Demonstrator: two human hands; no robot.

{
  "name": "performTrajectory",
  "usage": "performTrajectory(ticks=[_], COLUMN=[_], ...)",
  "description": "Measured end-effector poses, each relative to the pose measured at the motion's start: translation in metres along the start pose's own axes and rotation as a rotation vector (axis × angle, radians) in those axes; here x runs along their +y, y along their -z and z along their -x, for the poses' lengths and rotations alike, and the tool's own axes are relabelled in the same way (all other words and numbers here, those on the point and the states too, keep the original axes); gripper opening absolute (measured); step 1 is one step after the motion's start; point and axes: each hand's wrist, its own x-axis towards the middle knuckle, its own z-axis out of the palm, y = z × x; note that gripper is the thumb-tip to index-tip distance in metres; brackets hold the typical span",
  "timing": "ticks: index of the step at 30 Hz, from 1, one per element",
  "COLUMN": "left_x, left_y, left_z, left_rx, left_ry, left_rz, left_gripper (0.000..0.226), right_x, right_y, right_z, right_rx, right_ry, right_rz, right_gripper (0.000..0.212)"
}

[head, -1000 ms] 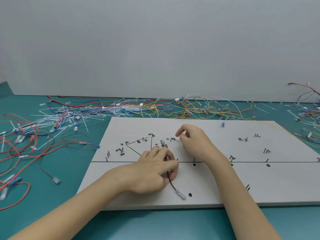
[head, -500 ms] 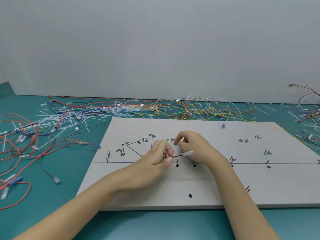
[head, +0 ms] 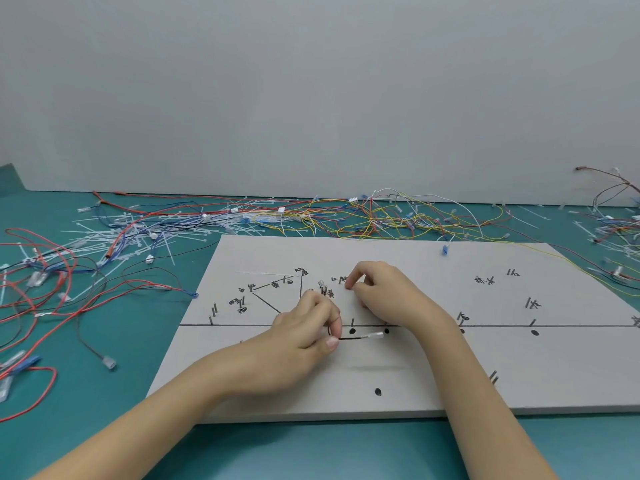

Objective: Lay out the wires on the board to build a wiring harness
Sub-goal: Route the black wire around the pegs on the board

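Observation:
A white harness board [head: 450, 375] with drawn lines, labels and small metal pins lies in front of me. My left hand [head: 304, 336] pinches a short black wire [head: 349, 338] just below the board's long horizontal line. The wire's clear terminal end [head: 376, 336] points right and lies low over the board. From the pinch the wire bends up behind my fingers toward a pair of pins [head: 323, 291]. My right hand [head: 384, 294] rests curled on the board beside those pins, thumb and forefinger tips together on the surface. Whether they hold anything is hidden.
Loose red and black wires [head: 52, 271] sprawl on the green table at the left. White cable ties [head: 138, 233] and yellow wires [head: 381, 220] pile behind the board. More wires [head: 616, 230] lie at the far right. A yellow wire [head: 554, 252] crosses the board's back right corner.
My left hand has swung the black wire's terminal end from the board's lower middle up toward my right hand, then down just below the long line. My right hand has barely moved.

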Motion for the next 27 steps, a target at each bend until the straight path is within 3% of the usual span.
performTrajectory(ticks=[9, 16, 27], left_x=[-0.001, -0.002, 0.002], left_y=[0.004, -0.004, -0.002], left_z=[0.003, 0.01, 0.013], left_rx=[-0.04, 0.018, 0.045], left_ry=[-0.003, -0.02, -0.028], left_rz=[0.083, -0.195, -0.276], left_gripper=[0.004, 0.011, 0.003], right_x=[-0.001, 0.0, 0.002], right_y=[0.001, 0.002, 0.0], right_z=[0.002, 0.002, 0.002], right_rx=[-0.013, -0.028, 0.023], right_ry=[-0.001, -0.006, 0.021], right_rz=[-0.006, -0.001, -0.001], right_gripper=[0.024, 0.024, 0.019])
